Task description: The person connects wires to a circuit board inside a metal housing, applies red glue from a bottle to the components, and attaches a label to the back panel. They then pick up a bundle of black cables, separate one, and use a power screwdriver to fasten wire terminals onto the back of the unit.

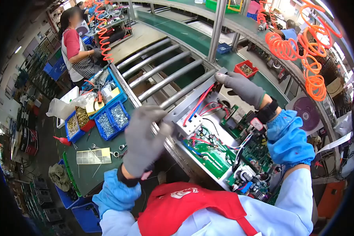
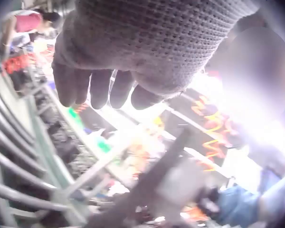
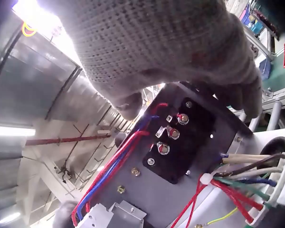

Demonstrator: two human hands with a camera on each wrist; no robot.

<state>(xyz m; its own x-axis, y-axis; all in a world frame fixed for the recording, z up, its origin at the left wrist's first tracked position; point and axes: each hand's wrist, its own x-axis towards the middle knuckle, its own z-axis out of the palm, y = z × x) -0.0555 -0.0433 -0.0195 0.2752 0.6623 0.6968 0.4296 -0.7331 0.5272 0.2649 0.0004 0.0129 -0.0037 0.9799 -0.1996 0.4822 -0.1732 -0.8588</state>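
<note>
A metal chassis with an upright grey end panel [image 1: 198, 94] lies in front of me, with green circuit boards [image 1: 214, 157] and red and blue wires [image 1: 200, 104] inside. My right hand [image 1: 246, 90], in a grey knit glove, grips the panel's far end. In the right wrist view its thumb and fingers lie on opposite sides of the panel, above a black terminal block [image 3: 194, 137]. My gloved left hand [image 1: 143, 141], blurred, hovers by the panel's near end. Its extended fingers [image 2: 99, 90] hold nothing in the left wrist view.
Steel rollers [image 1: 169, 74] run beyond the chassis. Blue bins [image 1: 112, 120] of screws and a labelled sheet [image 1: 93, 156] lie on the green bench to the left. A red bin [image 1: 246, 69] stands past my right hand. Orange coiled hoses [image 1: 314, 51] hang at right. Another person [image 1: 74, 51] sits at far left.
</note>
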